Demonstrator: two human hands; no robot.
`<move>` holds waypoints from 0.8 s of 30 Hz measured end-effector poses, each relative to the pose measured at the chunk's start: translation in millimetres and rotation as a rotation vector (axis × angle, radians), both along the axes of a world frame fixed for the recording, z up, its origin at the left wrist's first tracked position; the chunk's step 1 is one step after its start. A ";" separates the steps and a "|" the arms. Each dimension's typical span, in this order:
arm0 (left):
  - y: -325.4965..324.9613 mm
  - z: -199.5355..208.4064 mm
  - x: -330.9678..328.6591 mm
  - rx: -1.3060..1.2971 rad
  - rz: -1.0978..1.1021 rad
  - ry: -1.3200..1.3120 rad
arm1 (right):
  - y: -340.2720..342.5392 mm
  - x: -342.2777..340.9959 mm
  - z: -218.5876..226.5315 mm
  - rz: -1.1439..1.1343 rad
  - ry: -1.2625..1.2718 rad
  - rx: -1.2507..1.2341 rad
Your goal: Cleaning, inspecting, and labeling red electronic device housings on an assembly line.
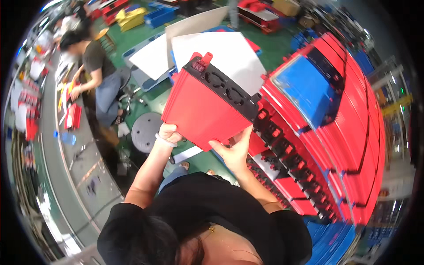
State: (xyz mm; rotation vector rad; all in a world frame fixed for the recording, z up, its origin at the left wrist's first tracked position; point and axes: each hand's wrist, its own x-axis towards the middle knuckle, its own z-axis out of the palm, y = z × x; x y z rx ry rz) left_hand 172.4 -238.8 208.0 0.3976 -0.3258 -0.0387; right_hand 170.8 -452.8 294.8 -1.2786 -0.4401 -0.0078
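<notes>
A red power inverter (206, 108) is held up in front of me between both hands. Its black end panel (223, 86) faces away and upward, with two round fan grilles, a red terminal at its left end and a black one at its right. My left hand (170, 133) is closed on the lower left edge of the casing, a pale band round the wrist. Gripping the lower right edge, my right hand (234, 152) has its thumb on the near face; its other fingers are mostly hidden beneath.
To the right, similar red units stand in a large stack (349, 145), with a blue sheet (304, 90) on it. White boards (221, 48) lie beyond the inverter. A round stool (148, 131) stands at left, near a long workbench (75, 176) where another person (99, 70) works.
</notes>
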 end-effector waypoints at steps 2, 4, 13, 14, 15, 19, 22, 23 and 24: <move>4.1 -0.7 -23.3 0.076 0.081 0.041 | 6.6 1.7 0.6 0.086 0.047 0.034; 1.4 11.3 -54.9 0.103 0.210 0.099 | 14.8 1.5 -11.8 0.190 0.092 0.102; 28.6 16.1 -168.0 0.400 0.252 0.184 | 31.8 23.6 -80.6 0.657 0.681 0.125; 38.9 10.8 -173.1 0.465 0.314 0.225 | 36.4 19.8 -87.0 0.637 0.626 0.093; 46.8 2.9 -180.1 0.528 0.368 0.270 | 48.2 16.5 -93.0 0.686 0.629 0.061; 51.7 10.1 -200.6 0.448 0.503 0.505 | 94.9 -5.7 -91.4 0.859 0.553 -0.168; 70.1 -4.9 -228.3 0.200 0.625 0.664 | 144.3 -14.5 -113.0 0.968 0.669 -0.272; 78.7 -11.7 -237.3 0.141 0.673 0.746 | 162.8 -19.2 -120.4 1.007 0.702 -0.310; 89.0 -16.3 -244.8 0.103 0.732 0.759 | 182.1 -22.6 -137.2 1.016 0.632 -0.362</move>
